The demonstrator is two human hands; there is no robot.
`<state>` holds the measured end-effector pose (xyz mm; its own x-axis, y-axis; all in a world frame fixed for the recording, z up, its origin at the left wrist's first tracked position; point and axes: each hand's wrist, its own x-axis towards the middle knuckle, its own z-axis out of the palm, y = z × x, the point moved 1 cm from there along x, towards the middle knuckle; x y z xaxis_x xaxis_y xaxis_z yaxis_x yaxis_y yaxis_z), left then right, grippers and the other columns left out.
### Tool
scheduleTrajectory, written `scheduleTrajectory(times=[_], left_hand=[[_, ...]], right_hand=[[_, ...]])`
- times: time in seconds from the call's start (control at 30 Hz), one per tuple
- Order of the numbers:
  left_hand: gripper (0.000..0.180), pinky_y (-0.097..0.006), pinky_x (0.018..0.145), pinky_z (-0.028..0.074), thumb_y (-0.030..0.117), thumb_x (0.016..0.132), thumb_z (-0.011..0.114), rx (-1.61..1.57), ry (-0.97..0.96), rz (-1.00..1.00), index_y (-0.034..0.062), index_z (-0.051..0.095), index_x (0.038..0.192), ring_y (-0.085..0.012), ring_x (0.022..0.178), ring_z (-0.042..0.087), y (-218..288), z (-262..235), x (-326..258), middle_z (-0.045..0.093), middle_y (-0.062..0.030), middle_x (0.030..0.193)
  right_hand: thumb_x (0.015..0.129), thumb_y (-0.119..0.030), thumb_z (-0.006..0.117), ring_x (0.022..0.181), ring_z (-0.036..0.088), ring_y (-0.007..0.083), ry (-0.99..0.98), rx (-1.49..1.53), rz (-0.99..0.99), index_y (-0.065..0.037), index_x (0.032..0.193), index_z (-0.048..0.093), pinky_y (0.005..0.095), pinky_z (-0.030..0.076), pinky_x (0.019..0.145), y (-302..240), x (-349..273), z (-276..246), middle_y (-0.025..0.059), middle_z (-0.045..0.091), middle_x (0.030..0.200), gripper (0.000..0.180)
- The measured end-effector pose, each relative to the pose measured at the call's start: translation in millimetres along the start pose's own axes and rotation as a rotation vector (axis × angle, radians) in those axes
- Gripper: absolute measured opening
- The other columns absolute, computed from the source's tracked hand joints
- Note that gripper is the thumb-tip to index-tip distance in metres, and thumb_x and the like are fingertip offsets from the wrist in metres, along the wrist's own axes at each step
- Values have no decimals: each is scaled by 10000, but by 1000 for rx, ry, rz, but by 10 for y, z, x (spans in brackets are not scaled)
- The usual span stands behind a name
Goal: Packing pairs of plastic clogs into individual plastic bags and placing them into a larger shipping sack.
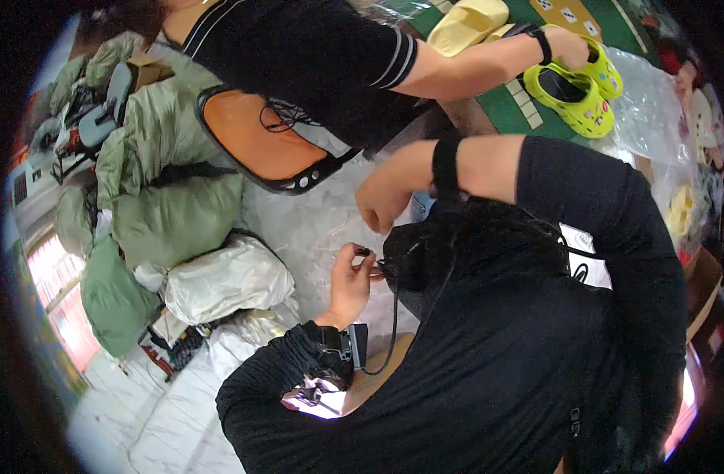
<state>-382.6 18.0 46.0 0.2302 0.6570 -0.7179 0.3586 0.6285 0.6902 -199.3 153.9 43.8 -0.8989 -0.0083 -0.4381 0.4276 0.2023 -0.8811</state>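
Pinching a small dark cable piece [363,252] in my L hand [350,286] nr black fabric [413,288]; R hand [390,193] close by, fingers bent, can't tell if holding. White marbled floor [180,430], bulging green fabric sacks [176,221] on L; yellow-green holed clogs [592,120] on flat green surface [499,115] up R.

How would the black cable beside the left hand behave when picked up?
The black cable would probably flex easily: it is thin and hangs in a loose curve beside the left hand. It looks light, being so slender. Pulled, it might tug the wrist device its lower end appears to reach.
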Motion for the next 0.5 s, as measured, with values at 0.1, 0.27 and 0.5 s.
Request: scheduleTrajectory(times=[0.1,0.27,0.5], left_hand=[[92,-283,637,562,11,877,512,33,63,92,-18,443,931,-194,718,630,-89,-14,-122,478,-80,920],[81,-240,571,420,-43,763,614,446,165,378,-21,537,776,-133,651,518,187,58,-330,468,-60,775],[99,-246,570,373,-47,714,640,259,179,380,-11,558,757,-138,627,464,290,155,-442,481,-65,745]], right_hand=[[744,-215,636,915,602,253,-169,-39,16,-29,1085,602,354,447,793,-160,219,234,129,643,1017,390],[776,-175,627,950,576,247,-155,66,-188,-65,1220,506,346,423,816,-48,456,533,119,625,1072,473],[790,-176,612,885,570,219,-350,226,-131,-82,1040,625,338,413,804,-233,473,649,76,653,969,268]])
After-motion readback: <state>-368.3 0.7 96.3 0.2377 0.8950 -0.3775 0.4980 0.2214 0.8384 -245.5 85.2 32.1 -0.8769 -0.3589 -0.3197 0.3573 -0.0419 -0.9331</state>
